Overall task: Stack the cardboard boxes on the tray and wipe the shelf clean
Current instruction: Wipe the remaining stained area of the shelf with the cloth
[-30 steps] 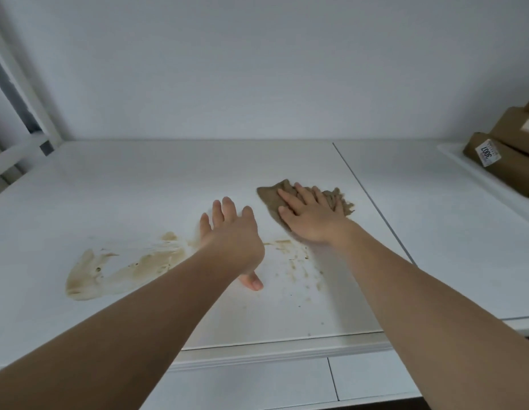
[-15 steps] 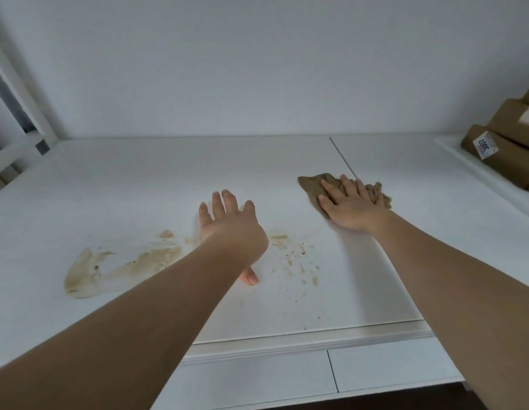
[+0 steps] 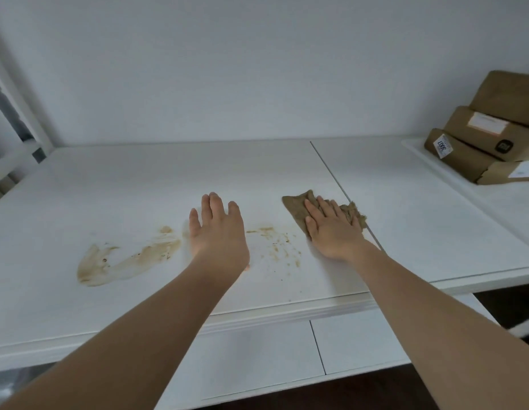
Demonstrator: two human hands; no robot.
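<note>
On the shelf (image 3: 139, 184), near the middle, the right hand (image 3: 331, 232) lies flat on a brown cloth (image 3: 298, 207). Its fingers are straight and press the cloth down; they do not curl round it. The cloth sits just beside the thin seam that runs from the back of the shelf to the front edge.

The left hand (image 3: 217, 232) is flat too, fingers straight, and holds nothing. It rests on the shelf, or just above it; I cannot tell which.

Far off at the right end of the shelf, the boxes (image 3: 488, 137) are piled up on the white tray (image 3: 452, 184). So the stacking looks done.

The step now is the wiping, and it is only partly done. A big brown smear (image 3: 124, 261) lies to the left of the left hand, nearer the front edge. Small brown spots (image 3: 281, 247) lie between the two hands.

Next, I think the right hand should slide the cloth left, over the small spots first, since they are just beside it. It should keep pressing down flat so the cloth does not bunch up. After that the big smear is farther left, and the left hand is in the way, so it would need to lift off. The smear is wide, so it may take more than one pass.
</note>
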